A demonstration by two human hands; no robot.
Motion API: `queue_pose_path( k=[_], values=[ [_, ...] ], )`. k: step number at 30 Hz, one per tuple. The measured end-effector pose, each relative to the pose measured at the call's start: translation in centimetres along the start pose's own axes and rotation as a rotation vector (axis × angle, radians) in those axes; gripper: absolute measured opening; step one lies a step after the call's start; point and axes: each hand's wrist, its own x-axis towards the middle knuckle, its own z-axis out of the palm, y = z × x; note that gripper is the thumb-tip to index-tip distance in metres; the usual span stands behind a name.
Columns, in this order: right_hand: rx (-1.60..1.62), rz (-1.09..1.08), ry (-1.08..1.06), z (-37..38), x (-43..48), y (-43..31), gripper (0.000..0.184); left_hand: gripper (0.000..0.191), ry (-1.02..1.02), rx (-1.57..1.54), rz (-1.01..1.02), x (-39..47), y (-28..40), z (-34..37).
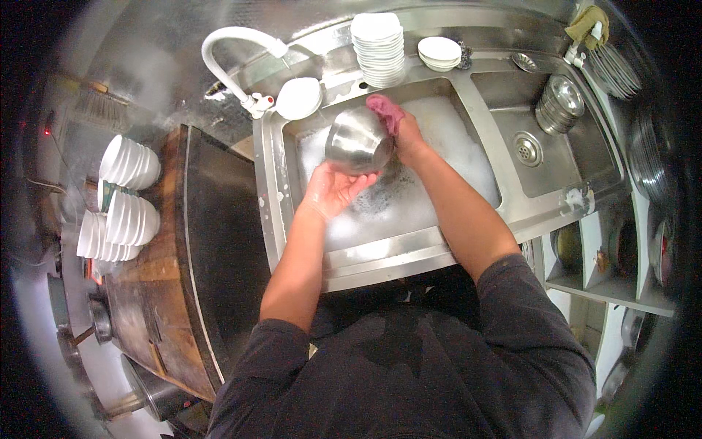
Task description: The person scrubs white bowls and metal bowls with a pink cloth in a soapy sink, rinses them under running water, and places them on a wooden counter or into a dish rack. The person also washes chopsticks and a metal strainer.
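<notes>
A stainless steel bowl (356, 140) is held tilted over the left sink basin (290, 181), its outer side and base facing me. My left hand (340, 189) supports it from below, fingers along its lower side. At the bowl's right rim, my right hand (408, 137) grips a pink cloth (386, 112) and presses it against the metal. Some of the right fingers are hidden behind the cloth and bowl. White suds and cloudy water (384, 208) fill the basin beneath both hands.
A white faucet (236, 33) arches over the back left corner. Stacked white dishes (378, 52), a white plate (299, 99) and small bowls (440, 52) line the back ledge. Metal bowls (559, 104) stand in the right basin. White bowls (131, 217) sit on the left wooden counter (148, 307).
</notes>
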Motion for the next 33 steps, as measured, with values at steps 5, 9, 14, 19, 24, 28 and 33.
queue_pose_path(
  k=[5, 9, 14, 19, 24, 28, 33],
  values=[
    [-0.403, -0.445, -0.118, 1.5, -2.4, -0.8, 0.045, 0.046, -0.008, -0.044, 0.072, 0.4, -0.5, 0.0],
    [-1.058, -1.005, -0.28, 4.3, -6.2, -0.1, 0.047, 0.038, 0.061, -0.14, 0.212, 0.5, -0.4, 0.0],
    [-1.219, -1.14, -0.293, 6.2, -6.8, 0.8, 0.043, 0.036, 0.028, 0.052, 0.288, -0.7, -0.5, -0.3],
    [-0.751, -0.418, 0.181, 4.6, -3.3, -0.2, 0.027, 0.048, 0.351, 0.61, 0.259, -0.6, -0.5, 0.7],
    [-0.137, -0.144, 0.008, 1.2, -1.7, -1.0, 0.025, 0.041, 0.361, 0.575, 0.267, -0.4, -0.7, 1.6],
    [-0.382, -0.497, 0.043, 1.3, -1.7, 0.0, 0.033, 0.03, 0.267, 0.064, 0.136, 0.7, -1.7, 1.5],
    [-0.585, -0.831, -0.136, 3.8, -4.4, 1.3, 0.061, 0.026, 0.178, -0.214, 0.146, 1.3, -1.9, 1.3]
  ],
)
